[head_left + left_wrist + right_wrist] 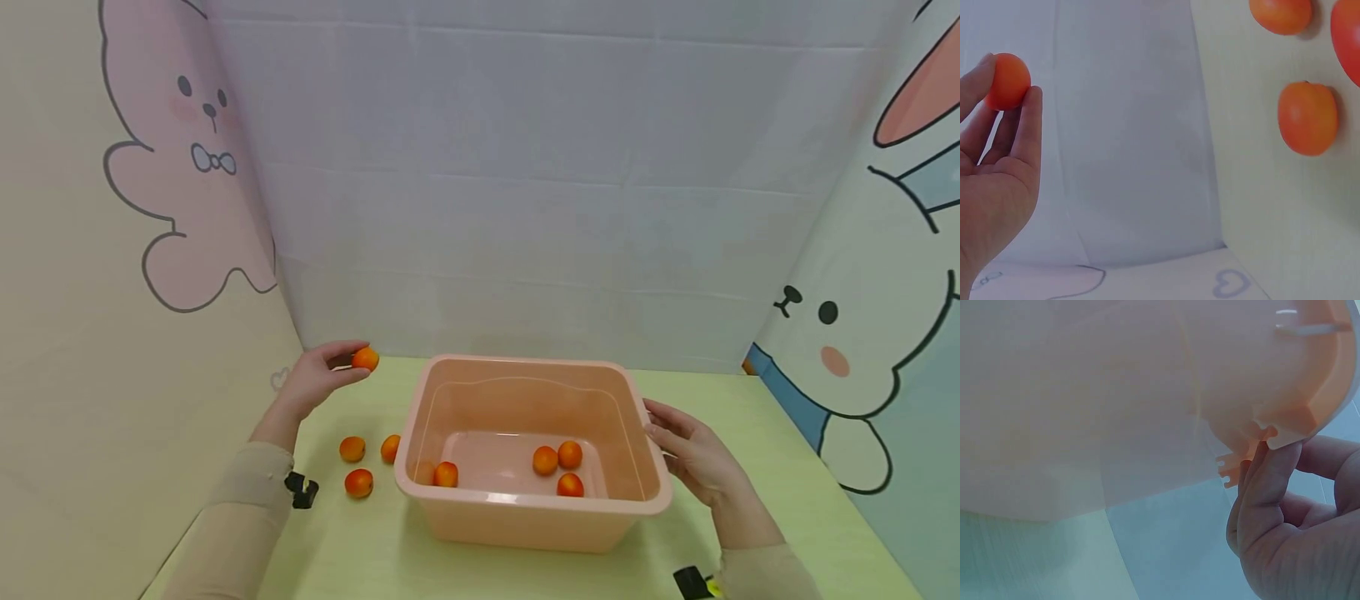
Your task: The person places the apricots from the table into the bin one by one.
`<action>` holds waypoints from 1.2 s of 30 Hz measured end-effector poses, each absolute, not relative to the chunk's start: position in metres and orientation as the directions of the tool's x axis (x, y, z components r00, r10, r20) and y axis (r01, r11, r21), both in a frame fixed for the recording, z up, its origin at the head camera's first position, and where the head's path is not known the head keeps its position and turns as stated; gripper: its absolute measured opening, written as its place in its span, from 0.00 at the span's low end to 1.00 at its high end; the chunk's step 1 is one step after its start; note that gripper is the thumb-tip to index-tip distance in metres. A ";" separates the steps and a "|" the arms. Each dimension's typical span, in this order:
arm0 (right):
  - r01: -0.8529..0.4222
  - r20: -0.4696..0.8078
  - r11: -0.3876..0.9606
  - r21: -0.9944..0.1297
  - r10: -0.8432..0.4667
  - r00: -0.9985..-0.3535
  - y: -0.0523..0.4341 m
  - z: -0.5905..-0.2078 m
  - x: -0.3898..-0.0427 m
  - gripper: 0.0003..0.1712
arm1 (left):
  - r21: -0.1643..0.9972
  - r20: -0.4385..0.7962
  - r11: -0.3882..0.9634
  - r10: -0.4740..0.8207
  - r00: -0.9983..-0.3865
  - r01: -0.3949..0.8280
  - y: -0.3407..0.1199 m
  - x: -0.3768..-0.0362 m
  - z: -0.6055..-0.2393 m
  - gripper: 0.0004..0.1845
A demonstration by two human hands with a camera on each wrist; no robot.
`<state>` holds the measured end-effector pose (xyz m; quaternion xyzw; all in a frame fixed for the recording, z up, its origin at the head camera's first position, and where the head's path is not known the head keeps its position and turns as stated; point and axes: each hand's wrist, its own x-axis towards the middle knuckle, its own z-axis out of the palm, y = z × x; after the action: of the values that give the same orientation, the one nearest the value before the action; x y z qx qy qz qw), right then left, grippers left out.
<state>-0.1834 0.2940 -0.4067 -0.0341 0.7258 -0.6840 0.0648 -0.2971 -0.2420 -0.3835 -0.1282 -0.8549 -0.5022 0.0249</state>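
Note:
My left hand (358,360) is raised left of the basin and pinches a small orange fruit (366,359) between thumb and fingertips; the left wrist view shows the same fruit (1007,81) at my fingertips (1030,100). A pink plastic basin (525,364) stands mid-table with several orange fruits (545,460) on its floor. My right hand (658,432) has straight fingers touching the basin's right rim. In the right wrist view my fingertips (1269,469) press under the rim's lip (1310,419).
Three loose orange fruits (352,448) (390,447) (358,482) lie on the pale green table (360,550) left of the basin, also seen in the left wrist view (1307,117). Cartoon-rabbit panels close in the left, back and right sides.

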 end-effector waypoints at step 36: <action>0.046 -0.055 0.075 -0.996 -0.127 -0.990 0.292 -0.407 -0.183 0.36 | 0.845 0.339 0.175 0.554 -0.760 0.505 -0.069 -0.298 -0.281 0.24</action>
<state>-0.1831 0.2916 -0.4073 -0.0279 0.7305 -0.6794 0.0636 -0.2980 -0.0692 -0.2806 -0.3455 -0.7663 -0.5412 -0.0225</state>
